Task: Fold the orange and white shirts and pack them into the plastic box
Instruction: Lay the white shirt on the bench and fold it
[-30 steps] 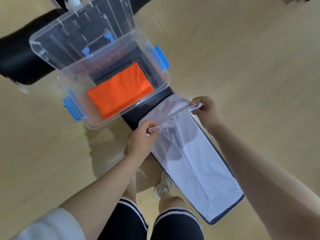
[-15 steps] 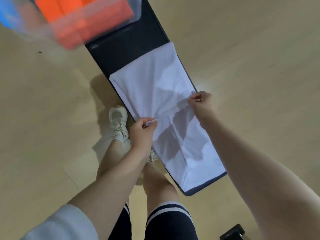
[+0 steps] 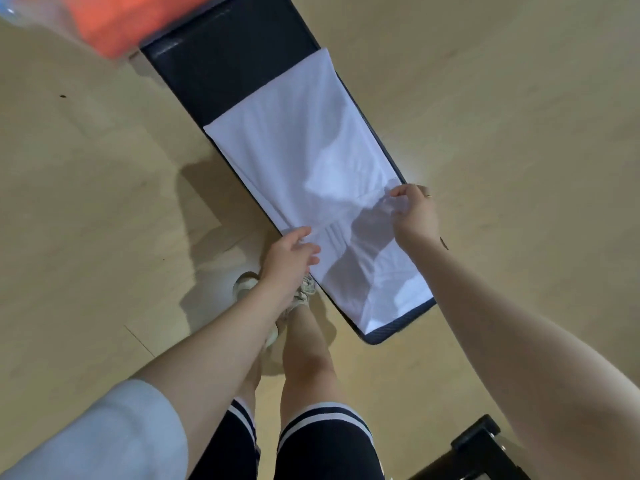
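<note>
Both hands have drawn the far edge of the white shirt (image 3: 298, 147) back along the dark surface (image 3: 228, 60): your right hand (image 3: 414, 213) pinches it, your left hand (image 3: 289, 252) loosens, fingers spreading. Fold nearly laid.

1. One camera only, worn on the person's head, looking steeply down past both forearms.
2. It sits close above the black bench (image 3: 228, 64) and floor (image 3: 86, 202) (legs and shoes visible directly below).
</note>
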Demonstrator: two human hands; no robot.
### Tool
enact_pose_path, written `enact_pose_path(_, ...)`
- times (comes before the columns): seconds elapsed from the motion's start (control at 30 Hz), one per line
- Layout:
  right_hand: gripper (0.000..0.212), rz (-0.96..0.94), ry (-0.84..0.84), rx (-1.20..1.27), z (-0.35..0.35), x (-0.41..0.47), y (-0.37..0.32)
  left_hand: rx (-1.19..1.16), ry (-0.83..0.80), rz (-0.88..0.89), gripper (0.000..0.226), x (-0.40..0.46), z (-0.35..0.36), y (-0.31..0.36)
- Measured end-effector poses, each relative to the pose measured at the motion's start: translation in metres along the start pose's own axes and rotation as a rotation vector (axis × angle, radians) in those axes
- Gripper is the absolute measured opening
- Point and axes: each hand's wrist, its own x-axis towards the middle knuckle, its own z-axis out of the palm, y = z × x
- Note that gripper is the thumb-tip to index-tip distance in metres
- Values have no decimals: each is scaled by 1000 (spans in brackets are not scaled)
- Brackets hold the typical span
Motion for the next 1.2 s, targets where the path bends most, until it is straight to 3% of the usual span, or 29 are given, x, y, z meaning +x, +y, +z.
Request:
enact_pose_path(0.1, 38, 12, -48, -6, -2, -39, 20, 15, -24, 50, 27, -22, 0, -10)
enact_pose_path(0.23, 28, 83, -16, 49, -6, -80, 54, 62, -36, -78, 19, -45, 17, -44)
enact_pose_path(0.4, 27, 142, 20, 45, -17, -80, 103, 88, 115, -179, 16, -52, 51, -93)
enact_pose_path(0.53, 34, 160, 53, -109, -22, -60, 133, 11, 218, -207, 24, -46, 84, -116)
enact_pose_path(0.63, 26, 144, -13, 35, -18, -49, 147, -58, 233, -204, 20, -45, 109, -128)
enact_pose_path(0.77, 11, 141, -12, 78, -15, -44, 150, -194, 264, -220, 16, -46, 132, -131)
enact_pose_path(0.83, 19, 156, -5, 149, -17, -48, 149, -307, 267, -214, 7, -52, 135, -129)
enact_pose_path(0.93, 19, 204, -49, 276, -29, -60, 148, -408, 266, -189, 10, -72, 131, -124)
enact_pose_path(1.07, 14, 218, -82, 340, -57, -79, 146, -377, 314, -179, 3, -103, 120, -112)
enact_pose_path(1.2, 11, 144, -68, 315, -82, -86, 123, -280, 369, -108, 26, -125, 106, -87)
